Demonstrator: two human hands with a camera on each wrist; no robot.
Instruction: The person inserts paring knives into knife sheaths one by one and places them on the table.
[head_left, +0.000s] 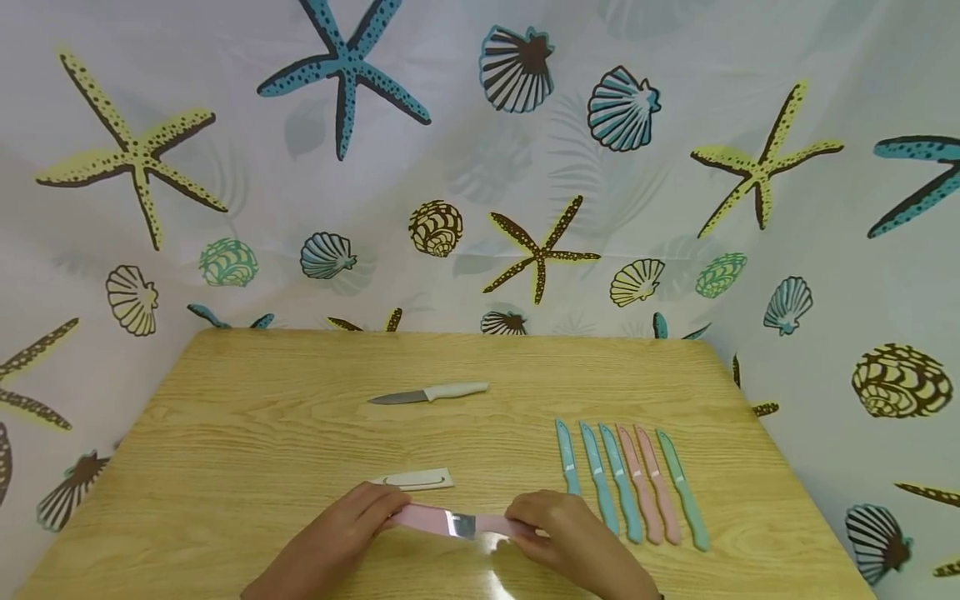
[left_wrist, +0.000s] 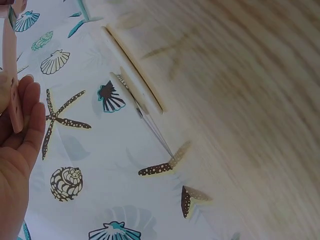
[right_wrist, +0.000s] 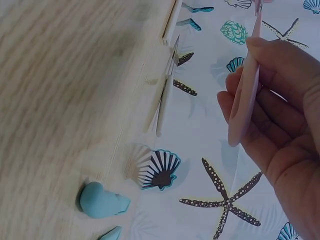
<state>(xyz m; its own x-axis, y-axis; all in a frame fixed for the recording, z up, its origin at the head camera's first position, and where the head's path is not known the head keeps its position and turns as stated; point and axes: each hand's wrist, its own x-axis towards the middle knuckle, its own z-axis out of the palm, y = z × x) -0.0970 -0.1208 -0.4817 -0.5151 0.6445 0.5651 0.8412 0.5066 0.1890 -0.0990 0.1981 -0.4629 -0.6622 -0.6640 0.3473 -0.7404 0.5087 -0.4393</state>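
My left hand (head_left: 341, 533) grips a pink blade sheath (head_left: 422, 517) by its far left end, seen in the left wrist view as a pink strip with holes along it. My right hand (head_left: 566, 533) holds the pink handle (right_wrist: 246, 97) of a knife, thumb along it. Between the hands a short stretch of shiny blade (head_left: 461, 525) shows, its tip side covered by the sheath. Just beyond the left fingers lies a white sheath (head_left: 427, 478) on the table.
A white-handled knife (head_left: 455, 390) with a bare blade lies farther back on the wooden table (head_left: 262, 400). To the right, several blue, pink and green knives (head_left: 696, 517) lie side by side. A shell-and-starfish patterned cloth (head_left: 450, 150) surrounds the table's back and sides.
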